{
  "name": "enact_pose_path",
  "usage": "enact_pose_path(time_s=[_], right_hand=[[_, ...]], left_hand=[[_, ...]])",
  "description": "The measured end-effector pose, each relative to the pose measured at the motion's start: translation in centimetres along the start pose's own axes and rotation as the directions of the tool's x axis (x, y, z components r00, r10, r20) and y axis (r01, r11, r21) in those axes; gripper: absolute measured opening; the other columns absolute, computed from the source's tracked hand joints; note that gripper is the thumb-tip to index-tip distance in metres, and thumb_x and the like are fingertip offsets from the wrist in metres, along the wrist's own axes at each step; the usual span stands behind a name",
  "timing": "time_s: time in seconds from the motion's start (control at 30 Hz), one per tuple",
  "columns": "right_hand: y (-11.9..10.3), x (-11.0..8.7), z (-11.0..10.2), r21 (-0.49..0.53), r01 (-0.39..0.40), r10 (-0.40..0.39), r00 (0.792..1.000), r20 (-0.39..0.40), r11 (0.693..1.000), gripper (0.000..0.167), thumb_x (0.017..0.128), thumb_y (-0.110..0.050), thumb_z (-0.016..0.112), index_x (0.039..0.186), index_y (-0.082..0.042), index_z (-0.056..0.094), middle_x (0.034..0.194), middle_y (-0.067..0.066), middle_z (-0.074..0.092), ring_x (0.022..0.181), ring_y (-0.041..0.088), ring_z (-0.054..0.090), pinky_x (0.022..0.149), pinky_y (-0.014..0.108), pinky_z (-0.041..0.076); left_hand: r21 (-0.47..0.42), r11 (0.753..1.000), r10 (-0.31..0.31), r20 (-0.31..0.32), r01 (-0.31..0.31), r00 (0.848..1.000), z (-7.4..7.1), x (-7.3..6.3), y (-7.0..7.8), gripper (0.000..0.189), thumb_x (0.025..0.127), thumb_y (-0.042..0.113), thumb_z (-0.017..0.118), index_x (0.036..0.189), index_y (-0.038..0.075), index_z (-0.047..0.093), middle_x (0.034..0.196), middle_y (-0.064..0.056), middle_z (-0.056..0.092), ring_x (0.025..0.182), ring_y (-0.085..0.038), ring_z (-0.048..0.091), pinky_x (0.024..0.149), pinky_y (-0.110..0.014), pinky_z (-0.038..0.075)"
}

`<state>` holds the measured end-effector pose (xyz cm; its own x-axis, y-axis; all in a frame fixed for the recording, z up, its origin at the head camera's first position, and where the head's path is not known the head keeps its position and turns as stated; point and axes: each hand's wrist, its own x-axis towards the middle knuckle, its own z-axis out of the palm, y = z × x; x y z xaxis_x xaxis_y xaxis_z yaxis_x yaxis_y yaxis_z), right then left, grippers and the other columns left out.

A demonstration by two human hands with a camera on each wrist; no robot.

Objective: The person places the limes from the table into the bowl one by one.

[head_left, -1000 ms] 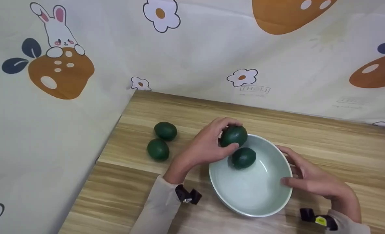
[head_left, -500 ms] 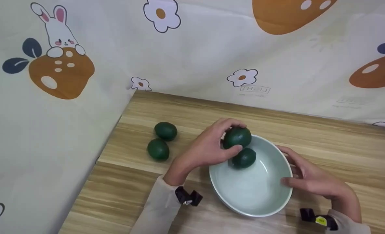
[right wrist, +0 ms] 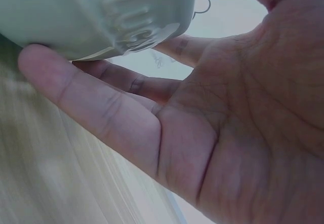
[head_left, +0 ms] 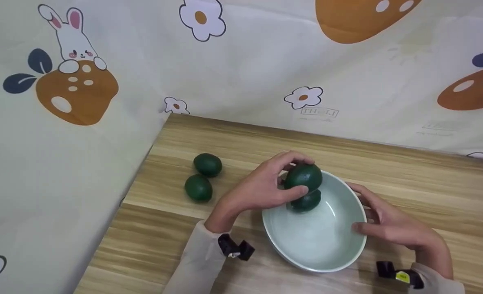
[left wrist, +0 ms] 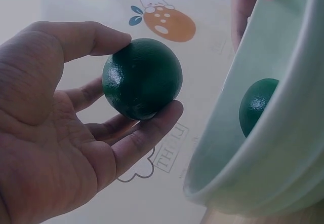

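My left hand [head_left: 266, 184] holds a dark green lime [head_left: 304, 178] between thumb and fingers, above the left far side of a pale green bowl [head_left: 315, 245]. In the left wrist view the held lime [left wrist: 143, 78] is apart from the bowl wall [left wrist: 217, 143]. A second lime [head_left: 305, 202] lies inside the bowl, partly covered by the held one in the head view. With the thumb over the rim and fingers along the outside, my right hand [head_left: 396, 223] grips the bowl's right side. The right wrist view shows those fingers [right wrist: 111, 107] against the bowl's underside.
Two more limes, one farther back [head_left: 208, 165] and one nearer [head_left: 198, 188], lie on the wooden table [head_left: 151, 241] left of the bowl. A printed cloth [head_left: 241, 61] with rabbit and flower pictures stands behind and to the left of the table.
My left hand has moved a little right and nearer with its lime, which now covers more of the lime in the bowl. My right hand and the bowl have stayed put.
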<state>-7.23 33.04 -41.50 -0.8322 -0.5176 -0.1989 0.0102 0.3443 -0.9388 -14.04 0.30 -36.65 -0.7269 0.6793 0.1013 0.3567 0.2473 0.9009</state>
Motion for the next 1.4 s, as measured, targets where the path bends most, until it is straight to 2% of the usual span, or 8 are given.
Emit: enact_pose_path(time_s=[0.3,0.57,0.8,1.03,1.27,1.4], right_hand=[[0.1,0.0,0.0,0.007,0.008,-0.009,1.0,0.007,1.0,0.085,0.097,-0.002,0.068,0.167,-0.015,0.022,0.158,0.033,0.039,0.128,0.012,0.065,0.094,0.032,0.061],[0.0,0.1,0.0,-0.001,-0.008,0.008,1.0,0.002,1.0,0.084,0.097,-0.004,0.069,0.167,-0.015,0.023,0.159,0.032,0.04,0.128,0.009,0.064,0.095,0.03,0.06],[0.0,0.1,0.0,-0.001,-0.038,0.038,0.999,-0.004,0.999,0.085,0.097,-0.006,0.07,0.167,-0.018,0.023,0.16,0.03,0.04,0.129,0.009,0.063,0.095,0.03,0.06],[-0.1,0.2,-0.1,-0.004,-0.038,0.038,0.999,-0.005,0.999,0.085,0.096,-0.006,0.07,0.167,-0.018,0.024,0.161,0.028,0.04,0.13,0.009,0.061,0.097,0.029,0.059],[-0.1,0.1,-0.1,-0.027,-0.035,0.035,0.999,-0.011,0.999,0.085,0.096,-0.007,0.07,0.167,-0.019,0.024,0.159,0.027,0.042,0.13,0.008,0.061,0.096,0.028,0.058],[0.1,0.1,-0.1,-0.002,-0.006,0.006,1.0,0.007,1.0,0.085,0.096,-0.004,0.068,0.167,-0.016,0.023,0.156,0.031,0.041,0.128,0.014,0.064,0.094,0.033,0.061]], left_hand=[[0.035,0.999,0.016,-0.003,-0.016,1.0,0.1,-0.1,0.2,0.05,0.097,0.019,0.074,0.144,0.015,0.057,0.146,-0.002,0.061,0.13,-0.021,0.061,0.11,-0.031,0.051],[0.153,0.988,-0.001,-0.021,0.004,1.0,0.5,-0.6,1.1,0.05,0.097,0.022,0.074,0.145,0.02,0.057,0.146,0.0,0.059,0.131,-0.015,0.057,0.114,-0.033,0.049],[0.26,0.965,-0.018,-0.026,0.024,1.0,0.8,-0.8,1.6,0.053,0.098,0.024,0.073,0.147,0.022,0.056,0.149,-0.002,0.055,0.129,-0.017,0.058,0.113,-0.036,0.05],[0.338,0.94,-0.046,-0.001,0.044,0.999,1.3,-0.8,2.2,0.052,0.099,0.025,0.071,0.148,0.027,0.055,0.146,0.0,0.052,0.128,-0.015,0.057,0.113,-0.035,0.051],[0.396,0.918,-0.018,0.013,0.011,1.0,1.8,-0.9,2.5,0.051,0.099,0.025,0.071,0.148,0.027,0.056,0.145,0.001,0.052,0.129,-0.015,0.057,0.111,-0.032,0.052],[0.417,0.909,0.014,0.014,-0.019,1.0,2.0,-0.9,2.4,0.051,0.098,0.025,0.071,0.147,0.027,0.057,0.143,0.001,0.054,0.127,-0.014,0.057,0.11,-0.031,0.051]])
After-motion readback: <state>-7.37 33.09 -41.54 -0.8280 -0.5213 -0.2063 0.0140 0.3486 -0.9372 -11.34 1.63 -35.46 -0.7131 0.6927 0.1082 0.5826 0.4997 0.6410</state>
